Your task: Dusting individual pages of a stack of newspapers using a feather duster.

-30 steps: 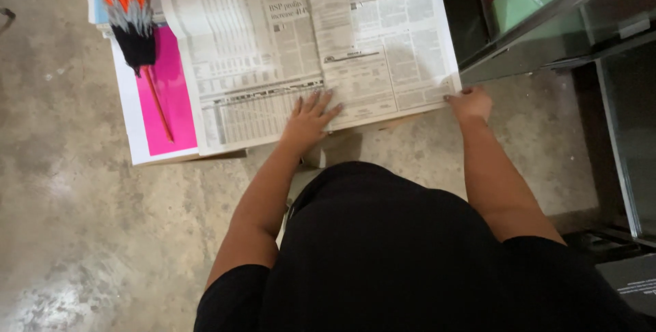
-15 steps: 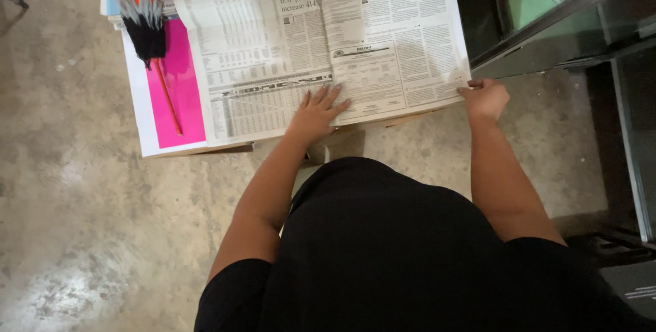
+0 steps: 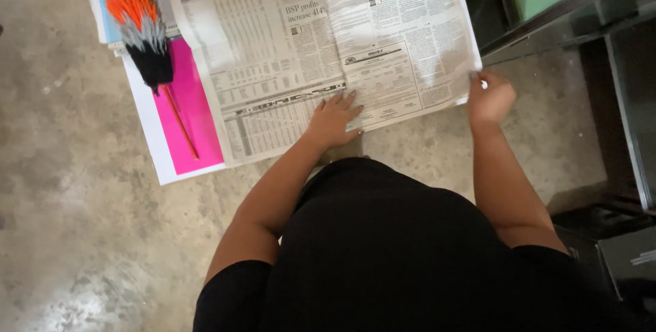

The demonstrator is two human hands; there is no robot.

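Two hands work one open newspaper (image 3: 321, 38) spread on the low stack in front of me. My left hand (image 3: 335, 121) lies flat, fingers spread, pinning its near edge; my right hand (image 3: 489, 98) pinches the near right corner. I judge I'm mid-spreading; next needs a steady pull. Beside it: one feather duster (image 3: 140, 31), one pink sheet (image 3: 191, 120).

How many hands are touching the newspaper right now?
2. The left hand lies flat with fingers spread on the newspaper near its front edge; the right hand pinches its front right corner. No other hands show.
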